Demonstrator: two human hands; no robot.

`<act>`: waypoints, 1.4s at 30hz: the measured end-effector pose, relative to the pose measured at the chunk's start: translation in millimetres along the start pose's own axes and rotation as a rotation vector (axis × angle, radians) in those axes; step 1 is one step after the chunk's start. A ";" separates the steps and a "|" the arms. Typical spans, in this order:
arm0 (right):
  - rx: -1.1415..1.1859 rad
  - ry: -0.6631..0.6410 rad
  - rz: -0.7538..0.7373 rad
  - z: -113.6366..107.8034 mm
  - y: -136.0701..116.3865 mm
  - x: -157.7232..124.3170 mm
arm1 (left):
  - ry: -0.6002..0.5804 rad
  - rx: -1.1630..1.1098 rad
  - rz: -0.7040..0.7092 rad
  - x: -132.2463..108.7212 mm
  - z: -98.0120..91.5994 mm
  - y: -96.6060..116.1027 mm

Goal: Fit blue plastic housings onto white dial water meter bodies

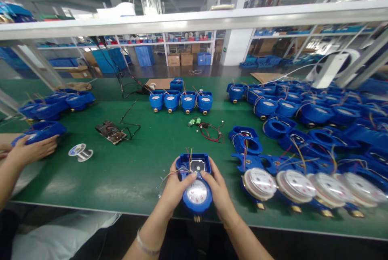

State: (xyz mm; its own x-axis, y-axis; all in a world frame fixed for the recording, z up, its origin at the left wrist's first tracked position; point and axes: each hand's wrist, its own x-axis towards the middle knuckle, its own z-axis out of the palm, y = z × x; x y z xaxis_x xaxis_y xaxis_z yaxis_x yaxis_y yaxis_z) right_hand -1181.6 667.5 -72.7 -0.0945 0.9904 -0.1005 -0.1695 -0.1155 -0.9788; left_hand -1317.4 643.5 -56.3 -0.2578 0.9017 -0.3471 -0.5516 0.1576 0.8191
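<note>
A blue water meter with a round dial and a brass fitting lies at the front edge of the green bench, held from both sides. My left hand wraps its left side, thumb over the rim of the dial. On the other side my right hand grips it, its thumb near the left one. Thin red and yellow wires rise from the square box part at the meter's far end, where a dark plate with a round disc shows. The fingers under the meter are hidden.
Several meters with bare dials line the right front, blue housings behind them. More meters stand mid-bench. Left are a solder wire spool, a circuit board and a co-worker's hand on another meter. A shelf crosses above.
</note>
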 end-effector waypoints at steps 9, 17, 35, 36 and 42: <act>-0.015 -0.001 0.056 6.5 -16.6 28.4 | -0.061 0.157 0.057 8.3 -9.2 11.1; -0.041 0.037 0.087 10.3 -22.4 34.4 | -0.040 0.253 0.088 12.1 -7.6 9.8; -0.171 0.025 0.065 3.6 -26.1 33.5 | -0.092 0.292 0.181 21.9 -14.4 -1.1; -0.179 0.019 0.074 2.4 -26.4 34.1 | -0.099 0.360 0.245 21.7 -17.7 1.7; -0.196 0.034 0.059 -0.6 -27.1 34.4 | -0.328 0.686 0.531 7.2 -29.7 38.8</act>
State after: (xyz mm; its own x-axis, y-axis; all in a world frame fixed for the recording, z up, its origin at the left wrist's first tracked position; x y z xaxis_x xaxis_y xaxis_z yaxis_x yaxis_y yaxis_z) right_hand -1179.6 704.8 -49.8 -0.0646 0.9848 -0.1612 0.0300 -0.1596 -0.9867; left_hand -1364.1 644.2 -40.6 -0.0474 0.9761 0.2122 0.1917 -0.1996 0.9609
